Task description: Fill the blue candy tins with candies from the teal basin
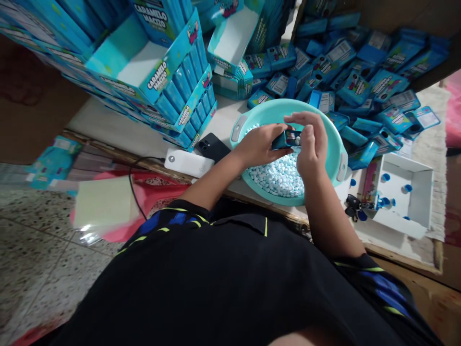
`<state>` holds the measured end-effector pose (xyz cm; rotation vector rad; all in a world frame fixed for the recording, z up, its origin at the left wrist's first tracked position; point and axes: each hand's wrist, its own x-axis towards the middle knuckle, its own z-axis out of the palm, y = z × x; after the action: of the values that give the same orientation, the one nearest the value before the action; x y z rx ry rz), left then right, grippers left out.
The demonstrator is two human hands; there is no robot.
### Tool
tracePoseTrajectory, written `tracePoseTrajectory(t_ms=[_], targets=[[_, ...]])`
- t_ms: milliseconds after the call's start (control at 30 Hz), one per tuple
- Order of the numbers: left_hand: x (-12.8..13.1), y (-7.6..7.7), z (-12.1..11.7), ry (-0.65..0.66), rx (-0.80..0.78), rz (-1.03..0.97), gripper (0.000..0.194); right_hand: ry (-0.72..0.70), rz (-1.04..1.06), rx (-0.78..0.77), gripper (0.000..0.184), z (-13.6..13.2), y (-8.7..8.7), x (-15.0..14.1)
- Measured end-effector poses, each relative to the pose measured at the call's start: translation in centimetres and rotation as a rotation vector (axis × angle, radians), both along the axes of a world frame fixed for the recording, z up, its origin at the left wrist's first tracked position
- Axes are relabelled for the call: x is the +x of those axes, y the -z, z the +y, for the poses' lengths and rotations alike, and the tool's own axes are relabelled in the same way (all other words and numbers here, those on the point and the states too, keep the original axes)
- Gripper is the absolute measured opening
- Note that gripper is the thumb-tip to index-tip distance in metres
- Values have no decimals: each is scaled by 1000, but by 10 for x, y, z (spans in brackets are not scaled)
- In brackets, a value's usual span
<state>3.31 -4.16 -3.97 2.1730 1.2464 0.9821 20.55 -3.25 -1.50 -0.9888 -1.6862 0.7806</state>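
Observation:
My left hand (260,144) grips a small blue candy box (286,139) over a turquoise plastic basin (334,144). The basin holds a heap of small pale blue and white candies (279,177). My right hand (310,144) is at the box's open end, fingers curled and pinched close to it, with a few candies showing at the opening. Both hands hover above the candies, in the upper half of the basin.
Stacked blue display cartons (173,77) marked "Caramelo Macizo" stand at the left. A pile of small blue boxes (363,77) lies behind the basin. A black phone (213,145) and white power bank (189,162) rest left of the basin. A white tray (406,192) with blue caps sits right.

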Motion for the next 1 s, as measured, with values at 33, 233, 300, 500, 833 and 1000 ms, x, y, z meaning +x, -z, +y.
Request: tracePoseTrajectory(t_ms=[33,233,300,500,833,1000], targets=[[0,-1,-1,-8,1,-11,49,12,-5,21,49,1,1,0],[-2,-4,-1,-75,16,-110,52,117,-53,86,29,10,13,4],[-2,-4,-1,-96,27,-113,51,144,-77,35,28,11,14,5],[-4,-6,-2,-104,44,-122,45,266,-149,74,21,13,10,7],[-7,-9,-3,-93,38,-115,45,253,-151,78,27,12,3,6],[-7,-9,-3,-104,34,-133,45,210,-160,89,25,9,1,5]])
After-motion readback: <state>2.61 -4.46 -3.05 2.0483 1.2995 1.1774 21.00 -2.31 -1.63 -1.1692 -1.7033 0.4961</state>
